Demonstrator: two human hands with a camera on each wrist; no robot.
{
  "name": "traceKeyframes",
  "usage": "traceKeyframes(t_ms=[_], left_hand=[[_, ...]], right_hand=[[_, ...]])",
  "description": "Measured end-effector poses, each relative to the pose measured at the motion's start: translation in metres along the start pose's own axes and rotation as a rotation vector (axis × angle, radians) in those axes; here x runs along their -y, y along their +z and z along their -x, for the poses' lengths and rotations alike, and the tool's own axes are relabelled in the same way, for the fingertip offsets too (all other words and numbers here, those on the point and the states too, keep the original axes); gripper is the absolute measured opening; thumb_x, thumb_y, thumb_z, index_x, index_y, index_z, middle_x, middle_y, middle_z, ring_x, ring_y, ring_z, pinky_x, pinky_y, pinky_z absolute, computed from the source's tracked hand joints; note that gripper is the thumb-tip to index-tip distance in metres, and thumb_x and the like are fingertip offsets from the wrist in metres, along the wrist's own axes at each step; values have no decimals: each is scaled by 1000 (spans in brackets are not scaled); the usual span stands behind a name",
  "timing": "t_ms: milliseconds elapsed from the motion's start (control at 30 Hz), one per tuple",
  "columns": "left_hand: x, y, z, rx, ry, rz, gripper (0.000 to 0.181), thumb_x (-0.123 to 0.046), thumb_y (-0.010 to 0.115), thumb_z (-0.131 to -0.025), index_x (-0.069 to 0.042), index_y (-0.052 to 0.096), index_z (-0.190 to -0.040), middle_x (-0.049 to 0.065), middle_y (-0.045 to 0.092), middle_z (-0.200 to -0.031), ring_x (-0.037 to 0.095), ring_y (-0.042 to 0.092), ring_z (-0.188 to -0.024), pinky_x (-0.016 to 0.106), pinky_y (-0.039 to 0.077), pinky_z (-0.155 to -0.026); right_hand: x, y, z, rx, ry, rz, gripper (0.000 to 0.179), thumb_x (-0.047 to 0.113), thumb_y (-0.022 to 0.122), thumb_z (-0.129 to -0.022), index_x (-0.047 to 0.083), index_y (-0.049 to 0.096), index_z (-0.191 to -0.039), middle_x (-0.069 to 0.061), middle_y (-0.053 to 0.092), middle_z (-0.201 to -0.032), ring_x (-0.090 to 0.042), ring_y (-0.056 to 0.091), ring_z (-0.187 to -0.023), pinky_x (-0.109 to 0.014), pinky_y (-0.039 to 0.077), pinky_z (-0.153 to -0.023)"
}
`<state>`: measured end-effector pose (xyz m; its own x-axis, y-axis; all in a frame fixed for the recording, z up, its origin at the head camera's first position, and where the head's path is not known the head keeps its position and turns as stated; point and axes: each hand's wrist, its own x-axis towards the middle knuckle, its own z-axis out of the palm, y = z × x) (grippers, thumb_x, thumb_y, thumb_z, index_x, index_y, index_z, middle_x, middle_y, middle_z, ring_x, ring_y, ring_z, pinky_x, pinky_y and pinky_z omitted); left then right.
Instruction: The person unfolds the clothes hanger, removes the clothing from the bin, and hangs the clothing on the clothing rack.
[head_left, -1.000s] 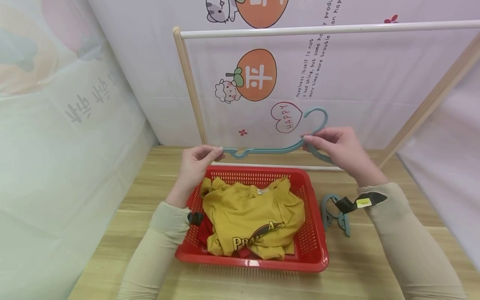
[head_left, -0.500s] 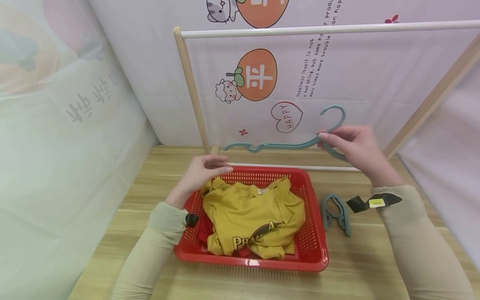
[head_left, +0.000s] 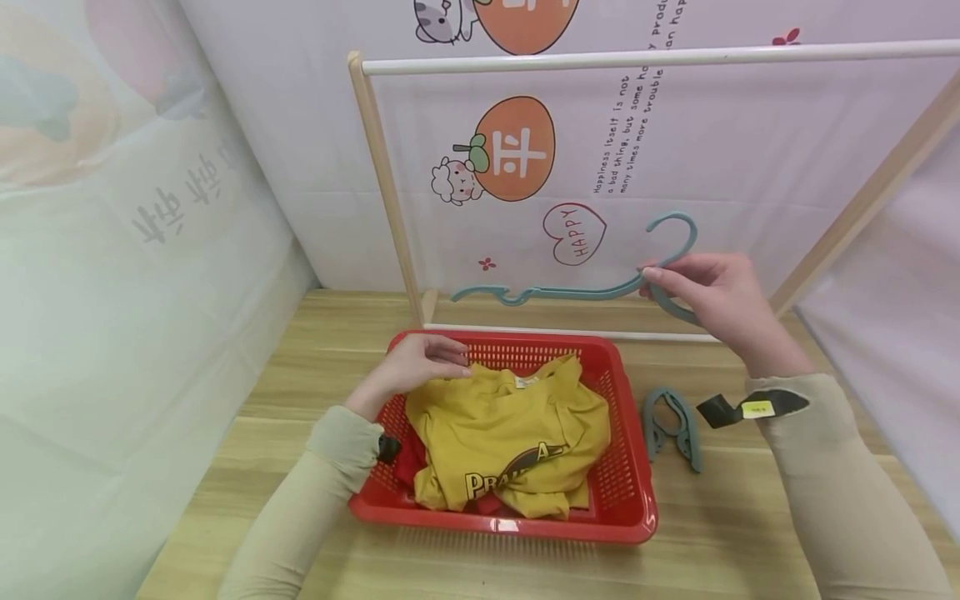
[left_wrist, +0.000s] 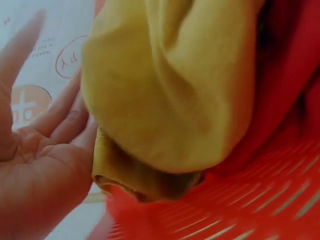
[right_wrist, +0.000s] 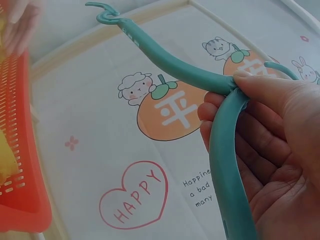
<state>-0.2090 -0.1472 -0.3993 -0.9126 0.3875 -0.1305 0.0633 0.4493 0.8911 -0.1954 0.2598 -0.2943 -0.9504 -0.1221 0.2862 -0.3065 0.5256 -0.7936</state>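
My right hand point(head_left: 716, 304) pinches a blue-green plastic clothes hanger point(head_left: 577, 293) near its centre, below the hook. One arm of the hanger stretches out to the left; in the right wrist view the other arm point(right_wrist: 230, 165) angles down past my palm. My left hand point(head_left: 423, 364) is over the back left corner of a red basket point(head_left: 637, 500), fingers loosely extended. Right beside those fingers lies a yellow T-shirt point(head_left: 517, 425) with dark lettering, crumpled in the basket. In the left wrist view its yellow cloth point(left_wrist: 170, 90) overlaps the fingertips. Red cloth point(head_left: 408, 462) shows beneath the shirt.
A second blue-green hanger point(head_left: 672, 429), folded, lies on the wooden table point(head_left: 262, 442) right of the basket. Behind the basket stands a clothes rack with a white top bar point(head_left: 652, 58) and wooden posts point(head_left: 386, 183). Printed white sheets point(head_left: 487, 233) hang at the back and sides.
My left hand has let go of the hanger's end and come down to the basket by the yellow T-shirt. The right hand has moved slightly right with the hanger.
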Motion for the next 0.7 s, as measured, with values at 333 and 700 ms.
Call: traceKeyframes(t_ms=[333, 700], left_hand=[[10, -1, -3, 65, -75, -156, 34, -29, 85, -86, -7, 79, -112, 2, 75, -107, 18, 67, -104, 37, 53, -93], [11, -2, -4, -12, -52, -163, 22, -27, 85, -85, -10, 82, -99, -1, 76, -98, 15, 66, -97, 32, 53, -83]], right_hand=[[1, 1, 2, 4, 9, -20, 32, 35, 74, -96, 5, 79, -108, -5, 77, -91, -14, 66, -97, -18, 49, -80], [-3, 1, 2, 8, 1, -3, 32, 33, 73, -97, 4, 79, -109, -10, 77, -93, -14, 68, -94, -19, 50, -79]])
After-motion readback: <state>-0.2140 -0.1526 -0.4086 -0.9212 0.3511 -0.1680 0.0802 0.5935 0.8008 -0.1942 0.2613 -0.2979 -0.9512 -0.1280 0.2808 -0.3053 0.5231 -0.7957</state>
